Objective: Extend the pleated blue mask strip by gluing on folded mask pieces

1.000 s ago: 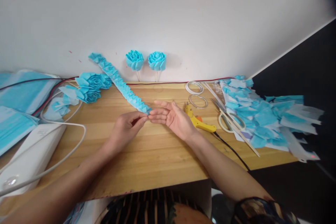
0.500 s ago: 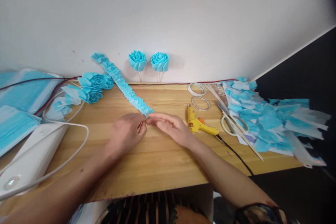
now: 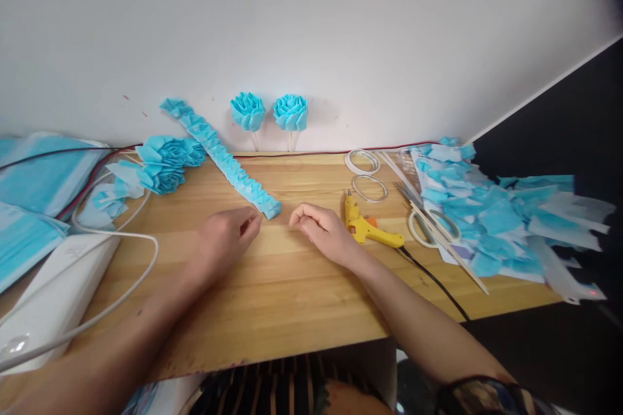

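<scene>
A pleated light blue strip [image 3: 228, 165] runs diagonally, its far end against the wall and its near end on the wooden table between my hands. My left hand [image 3: 228, 237] is closed just left of that near end, fingertips pinched together. To the right of it my right hand [image 3: 324, 233] hovers with curled fingers, thumb against the forefinger. A small gap separates it from the strip. Whatever either pinch may hold is too small or hidden to see.
Two blue fabric roses [image 3: 291, 112] on sticks stand by the wall; more roses [image 3: 168, 159] lie left. A yellow glue gun [image 3: 372, 230], tape rolls [image 3: 362, 162], scissors [image 3: 433, 227] and blue scraps [image 3: 487, 214] occupy the right. Left are face masks [image 3: 29, 233] and a white power strip [image 3: 58, 298].
My hands have drawn apart from the strip's near end, where their fingertips met: the left went left, the right went right. The strip's near end now lies uncovered.
</scene>
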Demonstrator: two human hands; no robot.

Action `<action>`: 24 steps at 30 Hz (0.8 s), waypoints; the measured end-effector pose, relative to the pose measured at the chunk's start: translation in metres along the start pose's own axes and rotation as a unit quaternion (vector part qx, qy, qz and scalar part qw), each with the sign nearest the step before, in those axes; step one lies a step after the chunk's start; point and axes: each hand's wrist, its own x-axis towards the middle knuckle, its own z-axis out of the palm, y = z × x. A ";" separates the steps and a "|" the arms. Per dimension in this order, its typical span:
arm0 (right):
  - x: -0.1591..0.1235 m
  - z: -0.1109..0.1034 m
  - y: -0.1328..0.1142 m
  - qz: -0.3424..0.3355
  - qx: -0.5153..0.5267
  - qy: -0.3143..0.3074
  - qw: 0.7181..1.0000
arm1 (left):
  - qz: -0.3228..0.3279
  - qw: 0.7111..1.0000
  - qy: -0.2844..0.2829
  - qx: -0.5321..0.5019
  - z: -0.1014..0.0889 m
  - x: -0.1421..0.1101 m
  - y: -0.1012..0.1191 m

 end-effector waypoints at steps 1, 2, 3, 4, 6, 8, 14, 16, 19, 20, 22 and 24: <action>0.001 0.001 0.002 -0.001 -0.019 0.009 1.000 | 0.001 1.000 -0.009 -0.002 0.001 -0.001 0.000; 0.002 0.002 0.005 -0.007 -0.041 0.019 0.999 | -0.003 1.000 -0.018 0.000 0.001 -0.002 0.000; 0.003 0.003 0.008 -0.018 -0.063 0.029 0.997 | -0.009 1.000 -0.025 0.005 0.001 -0.002 0.000; 0.004 0.004 0.011 -0.033 -0.085 0.040 0.995 | -0.015 0.999 -0.032 0.012 0.001 -0.002 0.000; 0.007 0.006 0.017 -0.072 -0.128 0.052 0.988 | -0.025 0.998 -0.049 0.031 0.000 -0.001 0.000; 0.011 0.008 0.022 -0.105 -0.167 0.050 0.979 | -0.031 0.996 -0.066 0.044 0.000 0.000 0.001; 0.024 0.009 0.018 -0.128 -0.244 0.001 0.961 | -0.046 0.992 -0.081 0.080 0.001 0.001 0.003; 0.028 0.009 0.014 -0.123 -0.266 -0.010 0.956 | -0.051 0.991 -0.087 0.091 0.000 0.001 0.003; 0.033 0.011 0.009 -0.105 -0.290 -0.023 0.951 | -0.054 0.987 -0.101 0.108 -0.001 0.001 0.005; 0.034 0.012 0.008 -0.100 -0.295 -0.025 0.950 | -0.055 0.986 -0.108 0.115 -0.002 0.002 0.005; 0.036 0.015 0.008 -0.091 -0.308 -0.029 0.947 | -0.056 0.983 -0.123 0.126 -0.002 0.003 0.007; 0.037 0.017 0.009 -0.084 -0.325 -0.030 0.941 | -0.059 0.980 -0.136 0.135 -0.002 0.005 0.008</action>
